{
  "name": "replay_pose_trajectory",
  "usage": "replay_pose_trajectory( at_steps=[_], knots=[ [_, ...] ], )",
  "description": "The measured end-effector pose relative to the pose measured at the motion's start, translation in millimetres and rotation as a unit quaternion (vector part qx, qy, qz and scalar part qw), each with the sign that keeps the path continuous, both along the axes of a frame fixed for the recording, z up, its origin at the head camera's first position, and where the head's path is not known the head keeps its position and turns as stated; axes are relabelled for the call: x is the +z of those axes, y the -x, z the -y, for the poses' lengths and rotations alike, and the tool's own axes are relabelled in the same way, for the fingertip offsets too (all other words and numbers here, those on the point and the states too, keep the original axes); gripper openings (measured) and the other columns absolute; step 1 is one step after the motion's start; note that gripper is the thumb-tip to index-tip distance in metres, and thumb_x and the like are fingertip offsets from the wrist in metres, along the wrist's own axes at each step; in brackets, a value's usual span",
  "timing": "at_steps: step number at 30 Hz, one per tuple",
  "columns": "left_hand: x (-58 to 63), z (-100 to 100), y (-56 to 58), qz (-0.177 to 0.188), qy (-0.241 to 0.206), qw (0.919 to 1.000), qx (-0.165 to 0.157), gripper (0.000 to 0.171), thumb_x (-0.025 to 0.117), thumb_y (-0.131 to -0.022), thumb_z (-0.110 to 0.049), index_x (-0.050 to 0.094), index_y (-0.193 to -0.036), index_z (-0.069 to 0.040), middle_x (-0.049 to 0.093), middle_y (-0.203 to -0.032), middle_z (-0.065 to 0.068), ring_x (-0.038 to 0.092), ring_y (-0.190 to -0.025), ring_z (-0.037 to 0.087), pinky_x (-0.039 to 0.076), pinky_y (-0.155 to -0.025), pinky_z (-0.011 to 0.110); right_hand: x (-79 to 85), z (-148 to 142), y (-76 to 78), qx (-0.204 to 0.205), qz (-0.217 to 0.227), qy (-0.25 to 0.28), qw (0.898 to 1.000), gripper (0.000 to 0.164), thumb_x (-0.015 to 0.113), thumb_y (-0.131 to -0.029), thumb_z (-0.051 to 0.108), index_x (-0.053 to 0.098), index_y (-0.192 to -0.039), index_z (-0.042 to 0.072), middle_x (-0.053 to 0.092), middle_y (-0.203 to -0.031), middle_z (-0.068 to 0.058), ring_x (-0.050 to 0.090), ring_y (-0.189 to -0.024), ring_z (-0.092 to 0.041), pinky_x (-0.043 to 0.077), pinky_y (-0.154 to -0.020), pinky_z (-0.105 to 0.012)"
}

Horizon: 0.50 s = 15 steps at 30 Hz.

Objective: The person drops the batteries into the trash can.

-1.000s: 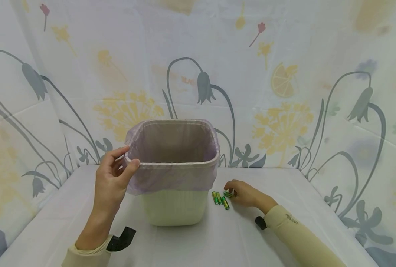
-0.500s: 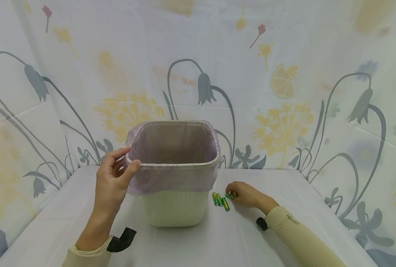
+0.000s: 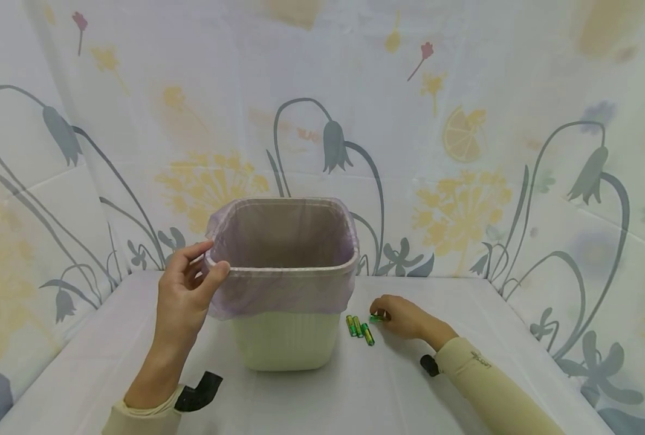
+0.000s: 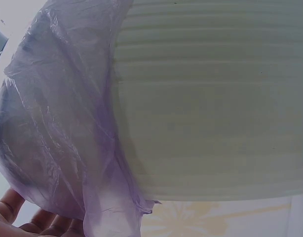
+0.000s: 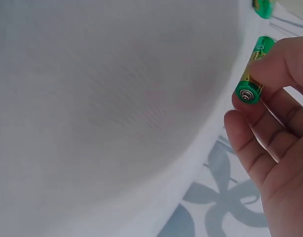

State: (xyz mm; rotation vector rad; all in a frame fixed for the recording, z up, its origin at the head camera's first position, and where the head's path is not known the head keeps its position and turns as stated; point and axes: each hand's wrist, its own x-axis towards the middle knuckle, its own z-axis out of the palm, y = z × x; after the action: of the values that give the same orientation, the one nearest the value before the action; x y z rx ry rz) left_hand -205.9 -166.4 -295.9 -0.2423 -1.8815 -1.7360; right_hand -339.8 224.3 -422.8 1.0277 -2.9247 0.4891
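A pale green trash bin (image 3: pixel 284 341) stands upright, with a thin purple bin liner (image 3: pixel 289 293) folded over its rim. My left hand (image 3: pixel 183 290) grips the rim at the near left corner, thumb in front and fingers behind. In the left wrist view, fingertips (image 4: pixel 43 222) show beside the liner (image 4: pixel 48 118). To the right of the bin, my right hand (image 3: pixel 404 317) pinches a green and yellow battery (image 5: pixel 255 71) between thumb and fingers, one metal end facing the wrist camera. Three similar batteries (image 3: pixel 358 326) lie side by side between this hand and the bin.
A white cloth covers the table (image 3: pixel 387 393). Behind it hangs a curtain (image 3: pixel 398 151) printed with flowers, its lower edge meeting the table just past the bin. Black straps (image 3: pixel 199 391) sit at both wrists.
My right hand has shifted very slightly right with the battery, away from the other three. My left hand keeps its grip on the rim. The head view has tilted up a little.
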Motion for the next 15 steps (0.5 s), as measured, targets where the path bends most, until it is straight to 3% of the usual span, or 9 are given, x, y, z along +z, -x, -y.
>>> replay_pose_trajectory(
  at_steps=[7,15],
  knots=[
    [-1.5,1.0,-0.2,0.003,0.002,1.0,0.004,0.044,0.067,-0.089,-0.007,0.052,-0.13,-0.001,0.047,-0.127,0.001,0.055,-0.107,0.014,0.045,-0.085,0.013,27.3,-2.9,-2.7,0.02,-0.033,0.009,0.999,0.028,0.06,-0.079,-0.006,0.066,-0.103,0.006,0.06,-0.089,0.0,0.055,-0.081,-0.016,0.048,-0.074,-0.035],
    [-1.5,1.5,1.0,0.004,0.011,0.9999,0.005,0.044,0.067,-0.089,-0.009,0.051,-0.13,-0.002,0.048,-0.128,0.002,0.054,-0.108,0.012,0.044,-0.085,0.013,78.8,3.0,-3.0,0.033,-0.061,0.016,0.997,0.027,0.059,-0.08,-0.006,0.066,-0.105,0.005,0.062,-0.091,-0.002,0.058,-0.082,-0.016,0.049,-0.071,-0.034]
  ],
)
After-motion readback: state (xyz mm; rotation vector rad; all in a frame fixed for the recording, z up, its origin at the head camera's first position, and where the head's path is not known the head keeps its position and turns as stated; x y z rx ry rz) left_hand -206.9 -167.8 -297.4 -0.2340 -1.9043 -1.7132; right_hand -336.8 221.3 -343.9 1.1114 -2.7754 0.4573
